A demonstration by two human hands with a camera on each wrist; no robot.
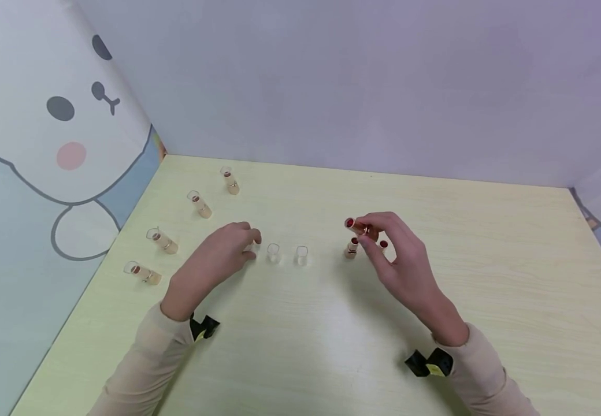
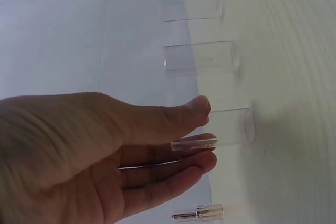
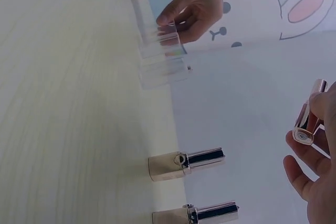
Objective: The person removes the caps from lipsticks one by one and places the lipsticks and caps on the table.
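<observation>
My left hand [image 1: 222, 248] reaches to the table and pinches a clear lipstick cap [image 2: 231, 127] between thumb and fingers; the cap stands on the tabletop. To its right stand two more clear caps [image 1: 273, 253] [image 1: 301, 256] in a row. Above the table, my right hand [image 1: 401, 260] holds an uncapped rose-gold lipstick [image 1: 355, 226], its red end tilted left. Two other uncapped lipsticks [image 3: 170, 164] [image 3: 194, 216] stand upright beneath that hand; in the head view the fingers partly hide one.
Several lipsticks with clear caps on stand along the left side of the pale wood table [image 1: 488, 289], including a far one [image 1: 230, 182] and a near one [image 1: 144, 274]. A light curtain [image 1: 357, 86] hangs behind; a cartoon-printed sheet [image 1: 71, 127] is at the left.
</observation>
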